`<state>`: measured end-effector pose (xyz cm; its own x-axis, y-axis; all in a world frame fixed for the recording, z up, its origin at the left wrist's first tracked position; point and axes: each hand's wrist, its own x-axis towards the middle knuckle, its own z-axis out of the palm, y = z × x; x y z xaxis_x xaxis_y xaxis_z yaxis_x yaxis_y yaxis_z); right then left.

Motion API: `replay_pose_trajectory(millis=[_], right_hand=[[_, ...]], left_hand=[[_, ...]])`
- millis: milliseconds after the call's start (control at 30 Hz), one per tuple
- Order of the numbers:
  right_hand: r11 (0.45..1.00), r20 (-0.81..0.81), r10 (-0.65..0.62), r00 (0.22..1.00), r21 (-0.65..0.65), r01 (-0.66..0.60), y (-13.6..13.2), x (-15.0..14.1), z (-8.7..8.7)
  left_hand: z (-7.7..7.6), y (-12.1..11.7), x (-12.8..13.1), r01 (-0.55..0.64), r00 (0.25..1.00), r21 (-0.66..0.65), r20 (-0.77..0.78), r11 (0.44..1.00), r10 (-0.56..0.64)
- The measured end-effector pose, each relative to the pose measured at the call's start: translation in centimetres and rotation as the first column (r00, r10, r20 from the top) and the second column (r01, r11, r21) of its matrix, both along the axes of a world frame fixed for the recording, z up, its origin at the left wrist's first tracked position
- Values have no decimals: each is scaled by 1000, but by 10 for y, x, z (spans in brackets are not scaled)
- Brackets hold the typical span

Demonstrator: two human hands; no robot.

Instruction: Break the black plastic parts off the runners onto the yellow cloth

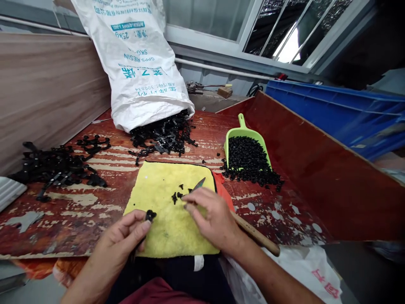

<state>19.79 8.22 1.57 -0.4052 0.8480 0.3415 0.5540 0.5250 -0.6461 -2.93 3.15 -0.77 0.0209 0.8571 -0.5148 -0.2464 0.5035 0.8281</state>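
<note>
Left grip [122,240] is pinching a dark part [150,215] over the yellow cloth [164,228]; right grip [210,215] has its fingers parted by some small black pieces [174,198] on the cloth, can't tell if it's got one; I'd keep the pinch light and the knife blade [200,183] clear of fingertips; the white sack [142,76] beyond the cloth reads "GPPS RESIN", "25kg".

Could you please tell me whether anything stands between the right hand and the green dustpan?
Nothing upright shows between the right hand and the green dustpan; only the yellow cloth, an orange sheet and loose black pieces at the dustpan's mouth lie low there.
</note>
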Motion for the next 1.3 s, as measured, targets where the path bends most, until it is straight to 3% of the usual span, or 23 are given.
replay_pose_trajectory(millis=[133, 233, 300, 367, 467, 533, 600, 700, 767, 833, 900, 1067, 1167, 1233, 1300], right_hand=[[987, -280, 13, 960, -148, -56, -31, -26, -15], [988, -352, -83, 932, -152, 31, -38, -37, -29], [988, -372, -99, 923, -150, 46, -40, -38, -35], [992, -375, -81, 923, -124, 37, -43, -39, -37], [999, -358, 4, 934, -30, -16, -47, -38, -36], [996, -311, 86, 947, -4, -91, -43, -37, -32], [994, -221, 95, 971, -39, -106, -31, -32, -24], [992, 108, -126, 986, -1, 127, 0, -26, -14], [965, 363, -260, 895, 123, 230, 19, -28, -12], [965, 498, -258, 828, 180, 192, 30, -34, -14], [977, 517, -193, 834, 182, 114, 33, -43, -16], [984, 450, -104, 887, 178, 25, 15, -47, -11], [998, 137, 2, 991, 62, -10, -5, -43, -8], [993, -104, 97, 990, -59, -103, -18, -45, -11], [984, -237, 111, 965, -112, -141, -29, -48, -16]], left_hand=[[-17, -1, 16, 155, 988, 104, -14, 982, -154], [-26, -4, 21, 192, 980, 125, -83, 973, -183], [-28, -6, 19, 226, 958, 131, -208, 965, -196], [-25, -7, 15, 281, 897, 159, -395, 947, -199], [-15, -8, 7, 381, 738, 229, -659, 896, -145], [-8, -7, 3, 432, 656, 230, -744, 872, -129], [-5, -6, -1, 438, 629, 214, -767, 873, -128], [-7, -4, -5, 374, 671, 207, -734, 904, -109], [-10, -4, -6, 305, 739, 217, -668, 927, -87], [-9, -4, -5, 229, 805, 220, -591, 948, -57], [-4, -4, -4, 163, 852, 208, -522, 964, -32], [13, -7, 0, 47, 946, 148, -324, 988, 4], [11, -7, 2, -4, 960, 152, -275, 988, 46], [7, -7, 4, 43, 965, 159, -262, 986, 1], [3, -7, 6, 136, 957, 182, -280, 974, -81]])
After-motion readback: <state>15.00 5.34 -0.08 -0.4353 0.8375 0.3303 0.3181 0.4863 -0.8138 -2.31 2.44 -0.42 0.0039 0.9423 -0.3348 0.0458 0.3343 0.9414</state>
